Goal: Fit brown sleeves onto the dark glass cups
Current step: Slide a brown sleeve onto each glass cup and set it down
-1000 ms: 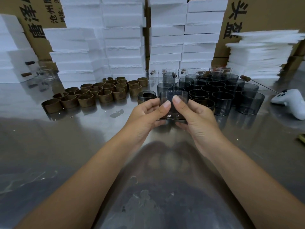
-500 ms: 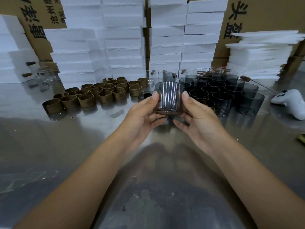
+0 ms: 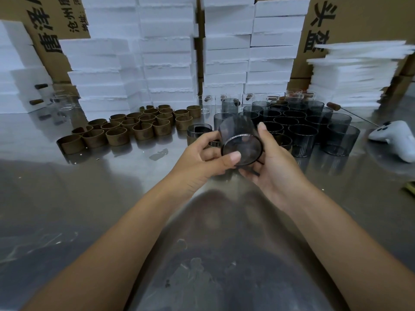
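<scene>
A dark glass cup [image 3: 239,140] hangs above the table, tipped so its round base faces me. My left hand [image 3: 199,161] grips it from the left, thumb across the base rim. My right hand [image 3: 269,162] cups it from the right, thumb up along its side. Several brown sleeves [image 3: 116,135] stand in a cluster at the left. Several bare dark cups [image 3: 303,133] crowd the right. One dark cup with a sleeve around its lower part [image 3: 198,132] stands just behind my left hand.
The shiny metal table [image 3: 89,198] reflects everything. Stacks of white foam blocks [image 3: 170,63] and cardboard boxes line the back. A white controller [image 3: 397,140] lies at the right edge. Clear glasses [image 3: 204,102] stand behind the dark cups.
The cup was lifted off the table between both hands, then tipped over so its base now faces me. My left thumb has moved onto the base rim.
</scene>
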`<state>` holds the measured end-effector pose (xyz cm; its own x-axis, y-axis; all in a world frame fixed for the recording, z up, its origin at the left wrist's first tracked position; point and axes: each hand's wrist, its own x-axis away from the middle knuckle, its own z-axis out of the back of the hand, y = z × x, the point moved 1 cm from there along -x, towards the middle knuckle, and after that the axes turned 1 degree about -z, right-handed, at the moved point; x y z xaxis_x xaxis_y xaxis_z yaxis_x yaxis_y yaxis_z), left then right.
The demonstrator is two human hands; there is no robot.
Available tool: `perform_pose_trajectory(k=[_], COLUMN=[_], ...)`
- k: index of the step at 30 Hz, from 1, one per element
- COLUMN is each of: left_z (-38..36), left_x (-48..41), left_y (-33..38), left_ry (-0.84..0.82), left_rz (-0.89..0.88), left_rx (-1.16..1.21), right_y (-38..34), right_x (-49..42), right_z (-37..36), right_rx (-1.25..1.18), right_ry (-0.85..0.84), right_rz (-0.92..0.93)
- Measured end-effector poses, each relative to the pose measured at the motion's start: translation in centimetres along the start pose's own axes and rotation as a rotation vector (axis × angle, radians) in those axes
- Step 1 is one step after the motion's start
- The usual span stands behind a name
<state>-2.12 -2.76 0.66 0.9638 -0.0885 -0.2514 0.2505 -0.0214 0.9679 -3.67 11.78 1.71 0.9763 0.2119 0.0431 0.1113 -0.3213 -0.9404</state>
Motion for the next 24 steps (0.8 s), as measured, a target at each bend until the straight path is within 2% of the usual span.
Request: perform_pose_trajectory(k=[4, 10, 24], left_z=[0.1, 0.3, 0.5], left_x=[0.0, -0.3, -0.9], left_y=[-0.3, -0.2, -0.7], left_ry=[0.040, 0.079, 0.112], left_rz=[0.036, 0.054, 0.050], left_rx=[0.014, 0.056, -0.042], right_y=[0.3, 0.7, 1.2], right_x=[-0.3, 0.0, -0.3], right_z=[-0.1, -0.5, -0.3], right_rx=[0.063, 0.215, 0.257], right_ry=[-0.012, -0.110, 0.023], right_rz=[0.002, 0.109, 0.130])
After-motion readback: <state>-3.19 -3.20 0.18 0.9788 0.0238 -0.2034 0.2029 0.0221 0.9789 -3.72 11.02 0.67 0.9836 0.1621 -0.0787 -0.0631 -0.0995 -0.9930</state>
